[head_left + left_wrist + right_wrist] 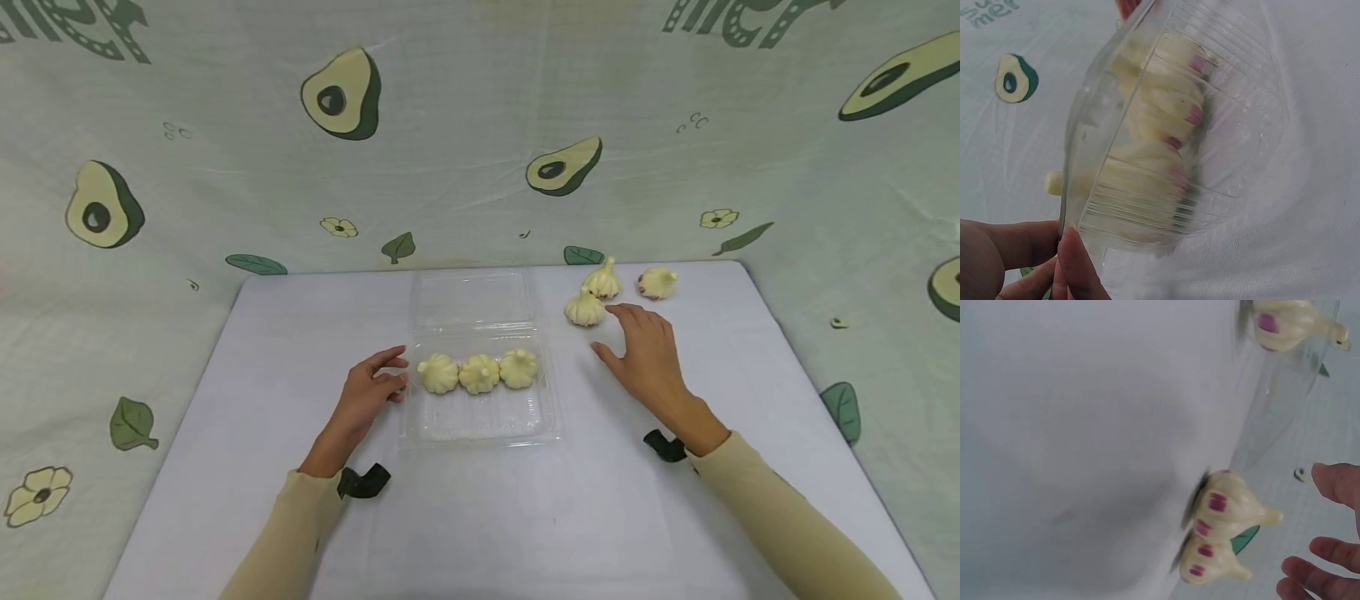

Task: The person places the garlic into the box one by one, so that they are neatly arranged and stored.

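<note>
A clear plastic clamshell box (480, 423) lies on the table with its lid (472, 300) folded back. Three garlic bulbs (478, 374) sit side by side in a row inside it. At the box's left side, my left hand (369, 387) pinches the rim between thumb and fingers, seen close in the left wrist view. My right hand (647, 354) hovers with fingers spread and holds nothing. Its fingertips are just beside a loose garlic bulb (584, 309), which sits against a second bulb (603, 281). A third loose bulb (657, 283) lies to the right.
White cloth covers the table (465, 517). Behind it hangs a pale curtain (450, 183) printed with avocados and leaves, meeting the table's back edge just past the loose bulbs. Dark straps (364, 482) are worn at both wrists.
</note>
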### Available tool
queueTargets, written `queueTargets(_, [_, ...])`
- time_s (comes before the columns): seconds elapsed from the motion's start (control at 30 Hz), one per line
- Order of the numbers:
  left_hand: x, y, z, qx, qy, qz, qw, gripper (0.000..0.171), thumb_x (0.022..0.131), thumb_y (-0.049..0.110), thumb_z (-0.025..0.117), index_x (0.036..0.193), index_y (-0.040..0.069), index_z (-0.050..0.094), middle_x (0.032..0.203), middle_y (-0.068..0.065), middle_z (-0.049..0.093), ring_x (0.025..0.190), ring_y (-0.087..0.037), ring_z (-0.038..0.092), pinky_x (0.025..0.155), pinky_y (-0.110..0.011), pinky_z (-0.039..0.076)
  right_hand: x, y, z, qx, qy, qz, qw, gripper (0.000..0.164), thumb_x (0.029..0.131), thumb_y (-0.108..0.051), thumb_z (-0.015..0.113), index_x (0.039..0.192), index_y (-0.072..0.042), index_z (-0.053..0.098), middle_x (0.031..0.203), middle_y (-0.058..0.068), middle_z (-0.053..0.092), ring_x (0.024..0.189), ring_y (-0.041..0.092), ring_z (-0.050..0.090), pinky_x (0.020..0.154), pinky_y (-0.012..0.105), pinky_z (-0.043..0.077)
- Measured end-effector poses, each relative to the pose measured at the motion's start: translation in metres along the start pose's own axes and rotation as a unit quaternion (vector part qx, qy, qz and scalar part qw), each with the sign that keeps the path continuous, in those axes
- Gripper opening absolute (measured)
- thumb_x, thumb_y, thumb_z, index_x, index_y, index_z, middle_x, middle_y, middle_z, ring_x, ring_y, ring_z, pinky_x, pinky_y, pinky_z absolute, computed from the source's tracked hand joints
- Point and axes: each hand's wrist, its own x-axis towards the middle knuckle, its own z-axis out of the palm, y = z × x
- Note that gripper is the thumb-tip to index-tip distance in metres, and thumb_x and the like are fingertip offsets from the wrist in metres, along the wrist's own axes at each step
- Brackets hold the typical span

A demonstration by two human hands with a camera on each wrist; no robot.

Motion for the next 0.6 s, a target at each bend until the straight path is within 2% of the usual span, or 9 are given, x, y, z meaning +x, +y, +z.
queueTargets(0.27, [0.000,-0.002,0.000,-0.002,-0.002,0.008,1.0000,0.055,0.104,-0.003,0.061,0.157,0.001,0.048,0.135,-0.020,0.056,0.084,-0.005,0.063,0.069,-0.021,0.056,0.001,0.020,0.002,0.003,-0.012,0.050,0.999,0.063,0.093,-0.017,0.083,0.142,0.009,0.054,0.139,0.034,0.056,0.126,0.055,0.051,0.108,0.071,0.034])
queueTargets(0.6, [0.001,-0.002,0.000,-0.003,0.001,0.005,1.0000,0.055,0.103,-0.004,0.061,0.156,0.001,0.049,0.135,-0.021,0.056,0.083,-0.006,0.063,0.068,-0.020,0.056,0.009,0.037,0.015,0.010,-0.045,0.089,0.995,0.070,0.096,-0.023,0.080,0.147,0.012,0.048,0.147,0.037,0.049,0.129,0.057,0.048,0.110,0.072,0.033])
